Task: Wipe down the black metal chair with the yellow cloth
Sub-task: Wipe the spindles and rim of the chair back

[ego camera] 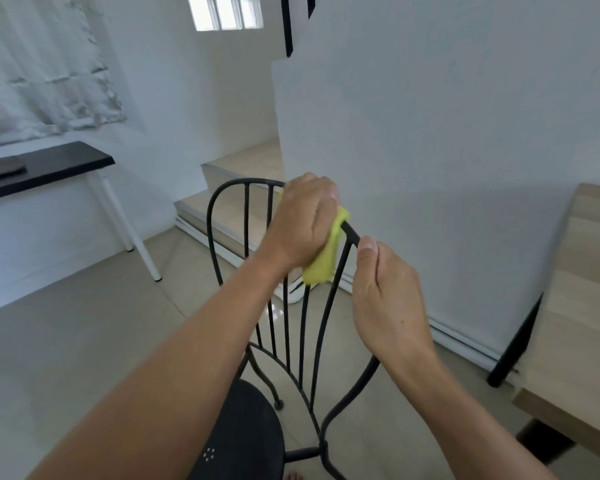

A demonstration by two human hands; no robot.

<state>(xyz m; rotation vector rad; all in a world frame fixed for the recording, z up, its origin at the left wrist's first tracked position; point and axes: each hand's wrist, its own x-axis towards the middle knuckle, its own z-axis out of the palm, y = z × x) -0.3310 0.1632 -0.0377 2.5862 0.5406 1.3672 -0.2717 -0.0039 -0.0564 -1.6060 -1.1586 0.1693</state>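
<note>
1. Left forearm [174, 375] and right forearm [465, 410], both bare, enter from the near edge and meet at the chair back.
2. Black metal chair [243, 427]: it stands on the floor at near centre. The round perforated seat is lowest in view. The arched backrest of thin vertical bars rises toward mid-frame.
3. Bunched yellow cloth [326, 265]: it is wrapped over the upper right curve of the backrest frame. A loose end hangs below the left hand.
4. Left hand [302, 220]: its fingers are curled over the cloth and clamp it around the rail. The fingertips are hidden behind the frame.
5. Right hand [385, 292]: it is just right of the cloth, closed round the right side of the frame. The thumb lies straight along the rail and points at the cloth. The thumb tip is near the cloth, with a short stretch of bare rail between them.
6. Pale tiled floor [84, 341]: it lies under the chair. Toes [293, 475] show at the near edge.
7. Right: a light wood table [575, 306] with a black leg [513, 341] stands against a white wall [430, 133].
8. Far centre: beige tiled steps [243, 161] sit beneath a glass-block window [226, 12].
9. Far left: a black-topped table on white legs [49, 168] carries a flat dark object [0, 168] that cannot be identified. Behind it hangs a crumpled white window covering [42, 64].
</note>
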